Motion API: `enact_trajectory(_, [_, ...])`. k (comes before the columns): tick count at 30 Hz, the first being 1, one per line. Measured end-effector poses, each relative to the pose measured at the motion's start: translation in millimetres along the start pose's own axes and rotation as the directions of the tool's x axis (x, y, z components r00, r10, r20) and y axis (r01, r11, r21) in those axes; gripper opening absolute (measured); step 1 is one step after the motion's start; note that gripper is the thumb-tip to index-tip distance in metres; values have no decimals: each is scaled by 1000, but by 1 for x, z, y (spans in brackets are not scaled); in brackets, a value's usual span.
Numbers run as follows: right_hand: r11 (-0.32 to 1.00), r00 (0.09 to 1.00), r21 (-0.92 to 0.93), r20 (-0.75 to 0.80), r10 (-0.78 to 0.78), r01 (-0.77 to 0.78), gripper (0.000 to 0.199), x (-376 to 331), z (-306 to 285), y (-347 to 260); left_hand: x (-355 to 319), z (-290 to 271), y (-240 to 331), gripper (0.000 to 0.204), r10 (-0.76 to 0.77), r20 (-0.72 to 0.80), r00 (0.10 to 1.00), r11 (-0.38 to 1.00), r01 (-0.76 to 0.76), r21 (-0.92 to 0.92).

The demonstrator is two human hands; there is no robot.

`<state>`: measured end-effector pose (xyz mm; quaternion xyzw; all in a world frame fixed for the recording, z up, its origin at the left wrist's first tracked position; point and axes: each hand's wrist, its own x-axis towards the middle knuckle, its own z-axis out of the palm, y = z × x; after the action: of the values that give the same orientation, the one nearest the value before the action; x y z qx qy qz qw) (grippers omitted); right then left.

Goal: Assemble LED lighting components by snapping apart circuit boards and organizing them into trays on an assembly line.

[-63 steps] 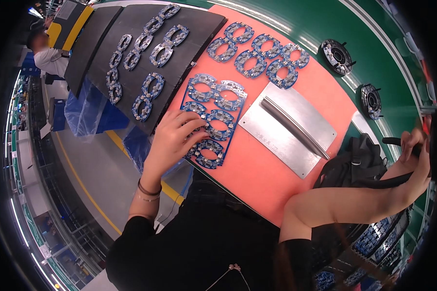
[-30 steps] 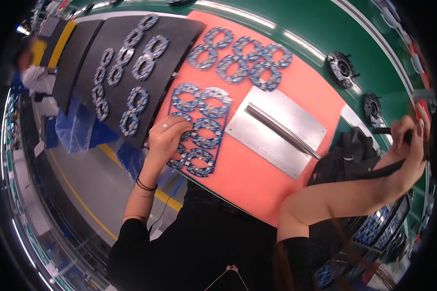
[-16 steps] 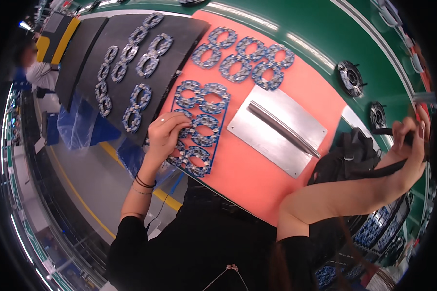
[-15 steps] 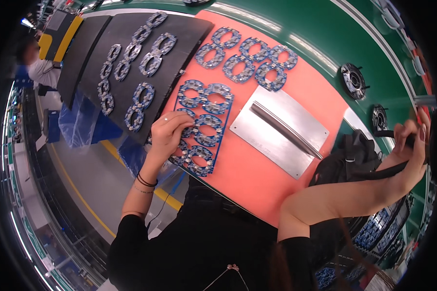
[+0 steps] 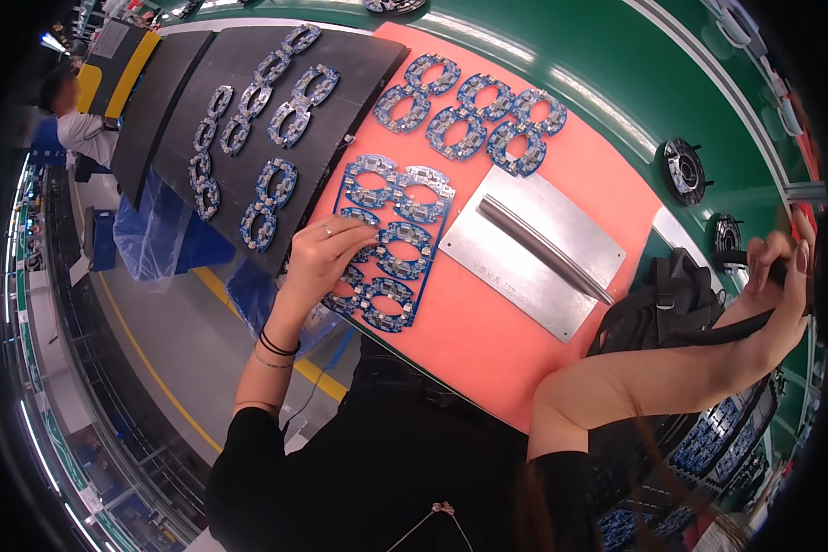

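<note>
Left hand: centre-left of frame, thumb and fingertips brought together over the panel's left-middle ring; whether they pinch it or only press, I cannot tell.
Panel: blue ring boards joined in one frame, flat on the orange mat, mid-frame, lower corner near the mat's edge.
Panel risk: a sideways tug could slide it over that edge; hard fingertip pressure could damage small parts.
Plate: bare metal with a bar, right of the panel.
Right hand: right edge, fingers curled; any hold is unclear.
Bag: black, right; contents hidden.
Trays: lower right, holding blue boards.
Bin: blue, plastic-draped, left; contents hidden.
</note>
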<state>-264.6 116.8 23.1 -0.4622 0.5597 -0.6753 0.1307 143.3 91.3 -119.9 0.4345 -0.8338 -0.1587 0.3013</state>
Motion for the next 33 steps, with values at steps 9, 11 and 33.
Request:
enact_trajectory(9, [999,999,-10,15,-52,53,39,-2,3,-3,3,3,-3,16,52,37,998,996,-54,64])
enact_trajectory(11, [998,998,-17,-10,-54,54,39,-2,4,-3,3,3,-6,16,52,53,997,999,-53,10])
enact_trajectory(33, [999,1000,32,20,10,-11,37,-1,9,-2,-16,-29,34,21,-149,-28,988,975,151,160])
